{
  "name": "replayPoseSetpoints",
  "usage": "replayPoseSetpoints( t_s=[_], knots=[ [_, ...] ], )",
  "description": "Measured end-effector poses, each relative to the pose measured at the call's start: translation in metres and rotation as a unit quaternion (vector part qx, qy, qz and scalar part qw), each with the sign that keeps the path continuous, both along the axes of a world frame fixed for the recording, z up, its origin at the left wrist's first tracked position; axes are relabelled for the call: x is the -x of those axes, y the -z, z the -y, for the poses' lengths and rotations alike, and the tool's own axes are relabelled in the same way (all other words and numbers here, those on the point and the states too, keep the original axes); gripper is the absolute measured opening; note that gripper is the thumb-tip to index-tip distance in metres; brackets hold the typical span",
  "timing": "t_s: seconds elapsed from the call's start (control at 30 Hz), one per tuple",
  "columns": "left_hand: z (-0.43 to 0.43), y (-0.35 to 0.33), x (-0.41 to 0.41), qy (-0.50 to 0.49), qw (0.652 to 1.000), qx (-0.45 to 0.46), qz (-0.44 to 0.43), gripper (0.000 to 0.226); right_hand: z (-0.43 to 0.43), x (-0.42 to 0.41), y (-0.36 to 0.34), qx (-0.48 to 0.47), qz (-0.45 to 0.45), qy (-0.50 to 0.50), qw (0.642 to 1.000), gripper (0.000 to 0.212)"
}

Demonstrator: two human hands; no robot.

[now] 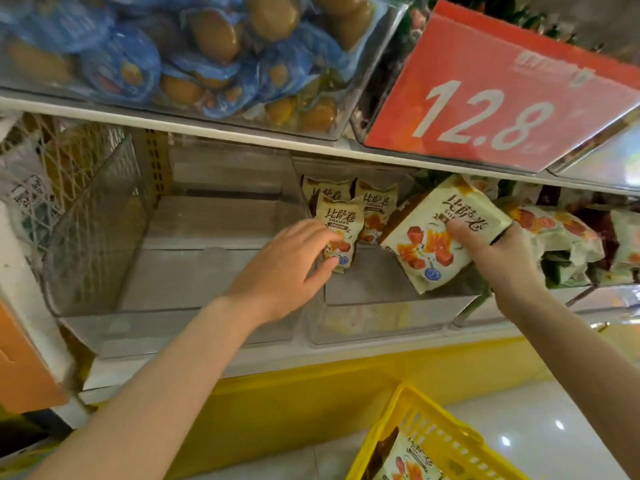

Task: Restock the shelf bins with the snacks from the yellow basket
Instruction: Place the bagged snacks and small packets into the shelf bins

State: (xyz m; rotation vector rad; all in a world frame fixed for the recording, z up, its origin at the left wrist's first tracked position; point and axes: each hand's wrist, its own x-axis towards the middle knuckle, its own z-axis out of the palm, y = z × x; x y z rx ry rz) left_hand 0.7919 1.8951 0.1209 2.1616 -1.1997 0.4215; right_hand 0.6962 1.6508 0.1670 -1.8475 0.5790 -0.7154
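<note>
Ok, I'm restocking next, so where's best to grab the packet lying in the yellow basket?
Likely from above, as the yellow basket is open-topped. The packet lies printed face up, so pinch across its two long edges near the top end; its lower end is out of frame.

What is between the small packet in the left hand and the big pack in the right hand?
Head view: between the held packet and big pack, another small packet stands, slightly behind, in the clear bin.

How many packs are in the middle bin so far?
3: back-left pack, back-right pack, front pack in the left hand. The right hand holds a fourth pack above. Others may be hidden.
</note>
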Motion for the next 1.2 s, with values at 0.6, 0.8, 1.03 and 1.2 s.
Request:
replayPoseSetpoints(
  t_s=[0.6,0.8,1.03,1.2],
  knots=[
    [-0.002,0.005,-0.011,0.041,0.999,-0.019,0.014,0.027,0.041,-0.126,0.034,0.256,-0.236,-0.016,0.937,0.065],
    [-0.001,0.004,-0.010,0.039,0.999,-0.015,0.010,0.033,0.040,-0.139,0.053,0.246,-0.220,-0.015,0.944,0.055],
    [-0.001,0.004,-0.009,0.033,0.999,-0.016,0.026,0.038,0.029,-0.131,0.053,0.411,-0.277,0.073,0.865,0.068],
    [-0.002,0.003,-0.006,0.018,0.999,-0.017,0.047,0.033,0.006,-0.097,0.049,0.378,-0.153,0.045,0.912,0.061]
  ],
)
